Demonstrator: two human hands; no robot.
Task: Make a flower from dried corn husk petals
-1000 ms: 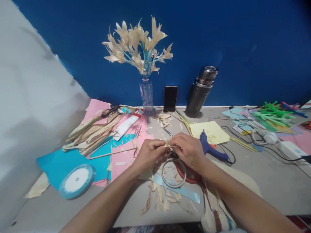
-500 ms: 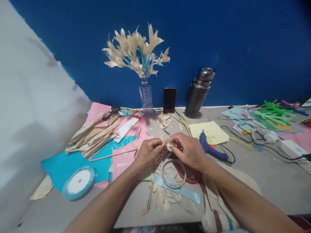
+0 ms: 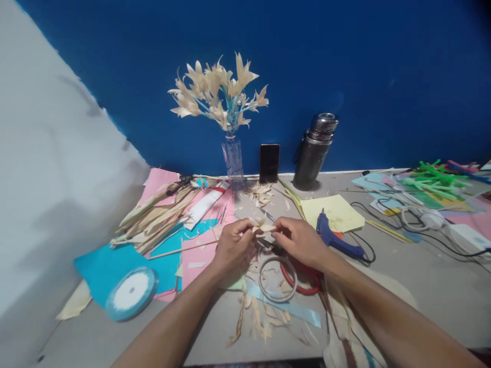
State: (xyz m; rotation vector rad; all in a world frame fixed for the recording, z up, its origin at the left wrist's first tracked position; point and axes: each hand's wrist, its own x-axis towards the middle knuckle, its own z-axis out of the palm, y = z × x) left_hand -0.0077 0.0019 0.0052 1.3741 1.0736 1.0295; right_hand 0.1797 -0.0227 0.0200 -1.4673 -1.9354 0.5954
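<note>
Both hands meet over the middle of the table and pinch a small cream husk flower (image 3: 261, 224) between their fingertips. My left hand (image 3: 232, 244) grips it from the left with fingers curled. From the right, my right hand (image 3: 299, 239) closes on the same piece. Under the hands lie a clear ring (image 3: 277, 279), a red ring (image 3: 303, 282), a light blue ribbon strip (image 3: 286, 304) and loose husk scraps (image 3: 256, 314).
A vase of cream husk flowers (image 3: 222, 94), a phone (image 3: 269, 162) and a steel flask (image 3: 315, 151) stand by the blue wall. A blue glue gun (image 3: 334, 237) lies on yellow paper (image 3: 333, 213). Husk strips (image 3: 159, 212), coloured paper and a ribbon spool (image 3: 131, 293) sit left; cables and green stems (image 3: 431, 176) right.
The view has tilted slightly, so everything sits a little lower in frame. The hands stay together on the husk piece, fingers shifting slightly.
</note>
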